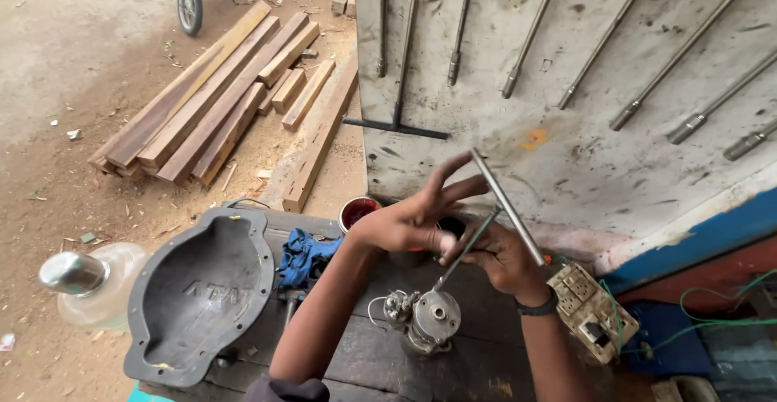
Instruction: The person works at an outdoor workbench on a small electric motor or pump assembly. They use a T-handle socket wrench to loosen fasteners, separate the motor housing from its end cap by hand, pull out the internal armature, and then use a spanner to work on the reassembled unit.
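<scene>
Right hand [503, 258] grips a T-handle socket wrench [508, 206], fingers wrapped round where bar meets shaft. Left hand [409, 220] steadies the same junction, fingers half spread. The crossbar runs from eleven to five o'clock; the shaft points down toward seven, into a small metal motor part [431, 321]. All this on a dark wooden bench [368, 353], a white tool wall [566, 143] at twelve, planks [218, 102] at ten.

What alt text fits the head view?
Two bare hands, left hand and right hand, work a T-handle socket wrench into a small metal motor part on a wooden bench, beside a blue rag and a dark cast cover.
</scene>
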